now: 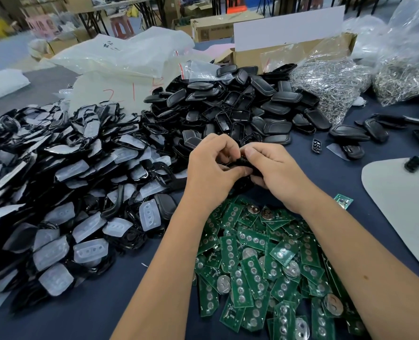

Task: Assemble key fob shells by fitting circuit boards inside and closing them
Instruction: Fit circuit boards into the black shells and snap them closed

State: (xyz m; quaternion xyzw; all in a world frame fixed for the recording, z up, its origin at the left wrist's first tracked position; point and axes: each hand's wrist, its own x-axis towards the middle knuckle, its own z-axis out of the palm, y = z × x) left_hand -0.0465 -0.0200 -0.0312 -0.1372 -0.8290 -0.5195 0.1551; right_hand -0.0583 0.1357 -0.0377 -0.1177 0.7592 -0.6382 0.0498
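Your left hand (212,165) and right hand (274,170) both grip, fingers curled, one black fob shell (239,163). Clear bags (331,84) at 1 o'clock hold metal rings; the cardboard box's (294,51) contents are hidden.

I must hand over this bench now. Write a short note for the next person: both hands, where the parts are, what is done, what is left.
Left hand and right hand: both pinch one black fob above the table; whether it is closed cannot be seen.
Boards: green pile in front.
Back shells: black pile behind the hands.
Front shells with clear pads: pile on the left.
Done: a few fobs lie at the right.
Left: finish this fob, then the piles.
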